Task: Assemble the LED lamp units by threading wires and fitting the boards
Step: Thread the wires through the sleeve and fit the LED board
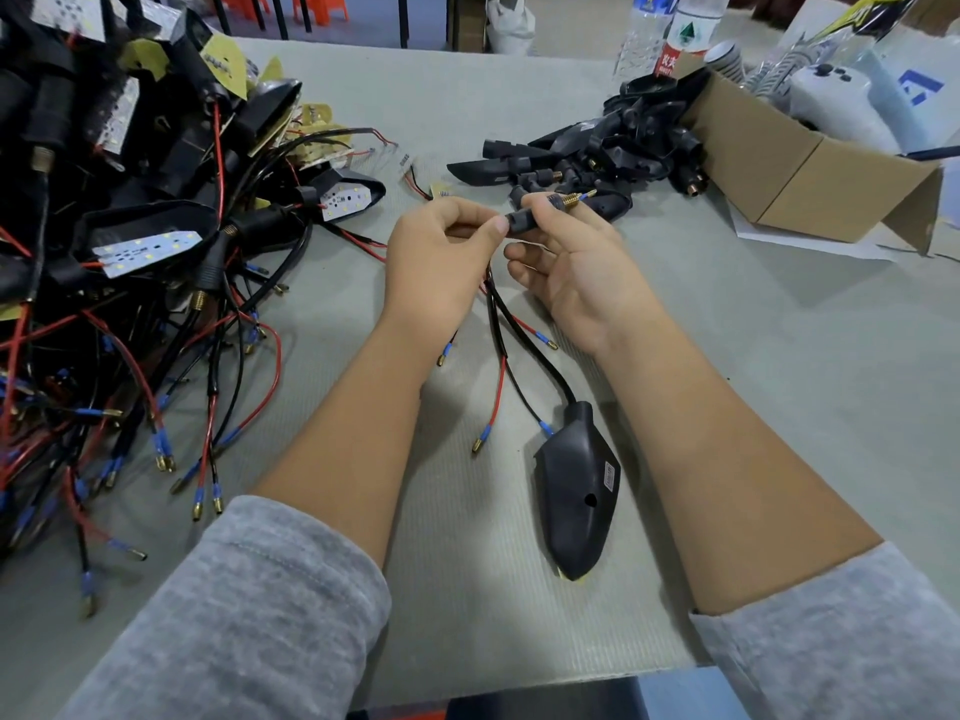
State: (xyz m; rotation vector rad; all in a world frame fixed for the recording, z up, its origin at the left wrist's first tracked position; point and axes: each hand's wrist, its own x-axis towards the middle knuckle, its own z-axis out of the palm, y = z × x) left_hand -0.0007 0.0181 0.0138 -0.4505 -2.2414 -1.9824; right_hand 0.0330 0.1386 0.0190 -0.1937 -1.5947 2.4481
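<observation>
Left hand [441, 252] and right hand [566, 267] pinch the black stem [522, 220], long axis level, brass tip rightward, above mid-worktop [519, 96].

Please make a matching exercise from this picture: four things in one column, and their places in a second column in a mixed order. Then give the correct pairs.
Things:
1. black stem with brass thread
2. black lamp housing
3. cardboard box
4. pile of wired lamp units

Places:
A. at the table's left side
B. lying on the table between the two forearms
C. at the table's far right
D. held between the left hand and the right hand

Pairs: 1-D, 2-B, 3-C, 4-A
</observation>
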